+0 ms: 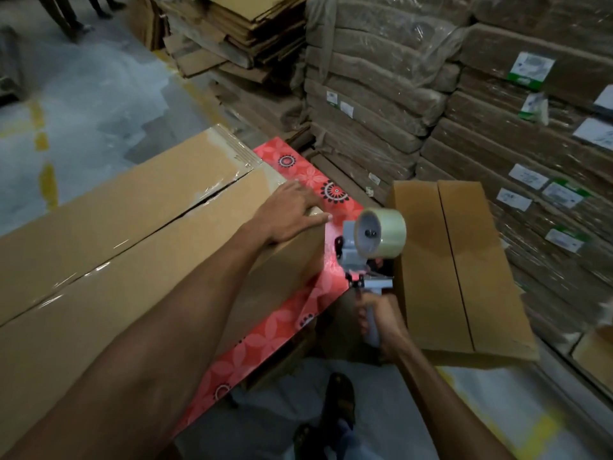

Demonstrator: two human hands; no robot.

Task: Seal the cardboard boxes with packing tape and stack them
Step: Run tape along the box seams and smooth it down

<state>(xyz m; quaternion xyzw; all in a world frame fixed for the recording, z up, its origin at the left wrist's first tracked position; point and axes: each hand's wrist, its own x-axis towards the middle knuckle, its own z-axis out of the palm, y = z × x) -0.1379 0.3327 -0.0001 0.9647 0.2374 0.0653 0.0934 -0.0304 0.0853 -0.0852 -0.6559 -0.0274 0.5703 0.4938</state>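
On the red floral table (335,194) at your left: long taped box (116,234) | your left hand (292,210) lies flat on its right end, fingers straight and close together | your right hand (381,322) clamps the tape dispenser (371,247) handle | second box (464,260) just right of it, flaps closed.

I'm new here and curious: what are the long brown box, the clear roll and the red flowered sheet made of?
Long brown box: matt cardboard, stiff flaps meeting at a seam. Clear roll on the grey tape dispenser: glossy see-through plastic tape. Red flowered sheet: likely plastic-coated, since it shines; could be printed paper.
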